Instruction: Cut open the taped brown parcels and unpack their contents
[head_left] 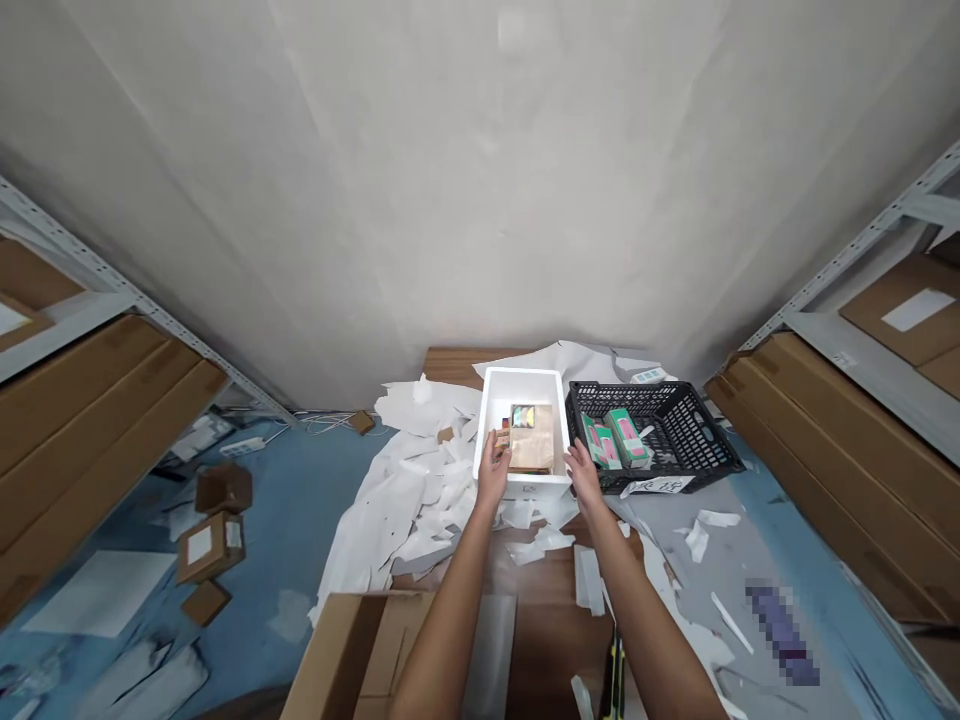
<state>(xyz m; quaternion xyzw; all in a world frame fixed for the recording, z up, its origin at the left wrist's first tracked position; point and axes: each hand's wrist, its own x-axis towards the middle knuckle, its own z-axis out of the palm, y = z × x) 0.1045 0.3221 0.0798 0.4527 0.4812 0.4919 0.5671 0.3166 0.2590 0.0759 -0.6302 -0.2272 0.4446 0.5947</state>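
A white plastic bin [525,374] stands on the table in front of me, its inside facing up. In it lie a flat brown paper packet [534,443] with a coloured picture at its top and small reddish-brown items [503,432] along the left side. My left hand [493,468] grips the near left rim, its thumb reaching inside the bin. At the near right corner, my right hand [583,474] closes on the rim from outside, next to the black crate. Some fingers of both hands are hidden.
Right of the bin, a black plastic crate [679,430] holds green-and-pink boxes [628,438]. Torn white paper [409,490] covers much of the table. A cardboard box [337,650] and a yellow-black cutter [613,675] are close to me. Shelves with long cartons [112,420] flank both sides.
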